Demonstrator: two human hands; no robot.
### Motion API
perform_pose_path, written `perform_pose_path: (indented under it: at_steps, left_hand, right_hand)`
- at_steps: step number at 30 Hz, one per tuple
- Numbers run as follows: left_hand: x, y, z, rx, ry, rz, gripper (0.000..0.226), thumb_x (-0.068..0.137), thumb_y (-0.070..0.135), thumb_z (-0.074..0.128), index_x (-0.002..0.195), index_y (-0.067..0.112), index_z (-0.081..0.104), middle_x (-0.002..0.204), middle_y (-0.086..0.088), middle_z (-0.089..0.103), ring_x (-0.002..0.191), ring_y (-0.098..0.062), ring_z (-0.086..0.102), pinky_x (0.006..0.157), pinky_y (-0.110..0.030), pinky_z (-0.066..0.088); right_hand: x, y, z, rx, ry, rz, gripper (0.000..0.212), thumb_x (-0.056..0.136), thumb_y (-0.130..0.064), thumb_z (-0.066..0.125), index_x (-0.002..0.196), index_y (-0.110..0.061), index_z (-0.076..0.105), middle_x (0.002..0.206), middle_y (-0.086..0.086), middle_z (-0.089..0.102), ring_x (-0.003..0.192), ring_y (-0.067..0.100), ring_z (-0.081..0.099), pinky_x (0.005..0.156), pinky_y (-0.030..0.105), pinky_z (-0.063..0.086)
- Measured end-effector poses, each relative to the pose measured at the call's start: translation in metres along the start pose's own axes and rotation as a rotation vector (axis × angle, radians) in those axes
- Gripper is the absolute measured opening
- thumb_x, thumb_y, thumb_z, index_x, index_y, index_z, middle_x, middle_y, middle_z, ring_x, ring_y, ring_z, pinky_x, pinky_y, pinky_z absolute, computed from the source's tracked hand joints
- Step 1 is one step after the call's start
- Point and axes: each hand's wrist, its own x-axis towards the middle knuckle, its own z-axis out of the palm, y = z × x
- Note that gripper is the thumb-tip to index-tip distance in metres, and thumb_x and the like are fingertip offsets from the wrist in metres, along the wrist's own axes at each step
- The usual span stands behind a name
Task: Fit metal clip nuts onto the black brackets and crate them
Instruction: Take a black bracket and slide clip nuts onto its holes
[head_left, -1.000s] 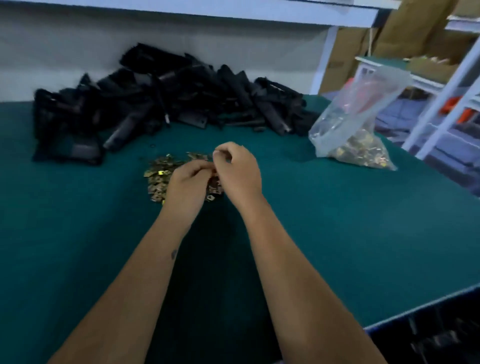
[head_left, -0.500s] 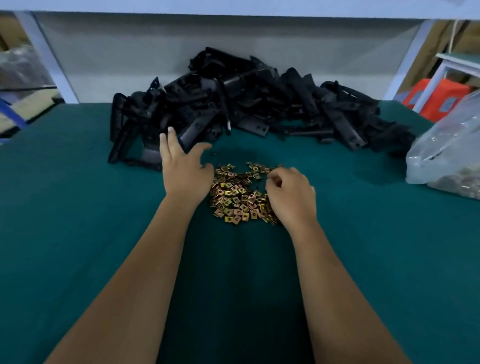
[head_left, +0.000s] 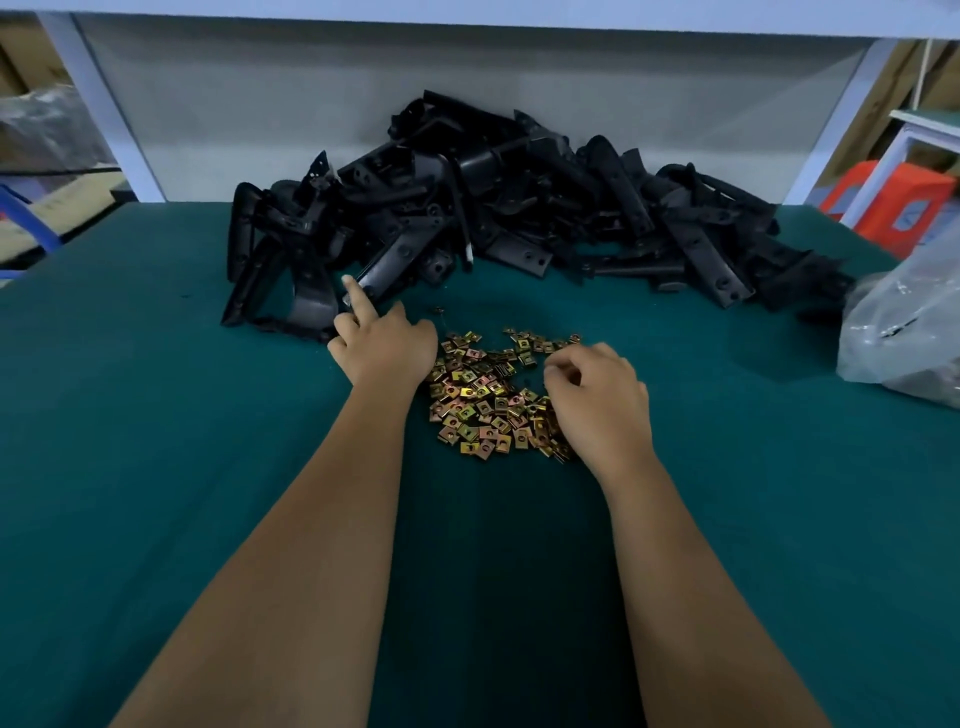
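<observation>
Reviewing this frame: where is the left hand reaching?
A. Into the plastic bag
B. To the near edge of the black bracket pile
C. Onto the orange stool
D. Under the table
B: the left hand stretches its index finger up to a bracket at the near edge of the black bracket pile, beside the clip nuts.

Single head view, looking forward-down, close over green table (head_left: 156, 467).

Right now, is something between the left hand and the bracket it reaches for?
Nothing visible. The left hand already has a finger against a bracket at the front edge of the pile.
</observation>
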Motion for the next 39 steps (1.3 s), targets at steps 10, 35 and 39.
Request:
perform_pose_path:
  at_steps: [10, 35, 39]
  left_hand:
    - [-0.010, -0.007, -0.001, -0.234, 0.211, 0.079, 0.066, 0.096, 0.031, 0.048, 0.157, 0.020, 0.024, 0.159, -0.004, 0.028, 0.136, -0.033, 0.025, 0.108, -0.041, 0.030]
    - [-0.069, -0.018, -0.023, -1.511, -0.322, 0.039, 0.050, 0.083, -0.010, 0.041, 0.107, 0.027, 0.066, 0.082, -0.004, 0.060, 0.065, -0.016, 0.061, 0.059, -0.029, 0.053]
    - [-0.068, -0.022, -0.022, -1.159, -0.204, 0.205, 0.063, 0.075, -0.012, 0.041, 0.100, 0.038, 0.069, 0.071, 0.016, 0.066, 0.057, -0.008, 0.053, 0.054, -0.022, 0.044]
  right_hand:
    - [-0.002, -0.002, -0.003, 0.098, 0.000, 0.013, 0.016, 0.095, -0.028, 0.050, 0.093, -0.037, 0.062, 0.092, -0.023, 0.050, 0.104, 0.009, 0.047, 0.103, 0.041, 0.038]
    - [-0.011, -0.020, 0.005, 0.136, 0.030, -0.157, 0.038, 0.099, -0.044, 0.044, 0.127, -0.026, 0.062, 0.124, -0.013, 0.058, 0.117, 0.001, 0.042, 0.113, 0.035, 0.025]
    - [-0.011, -0.026, -0.006, 0.894, -0.016, 0.019, 0.041, 0.093, -0.040, 0.042, 0.107, -0.015, 0.070, 0.097, 0.000, 0.069, 0.085, 0.007, 0.061, 0.075, 0.021, 0.048]
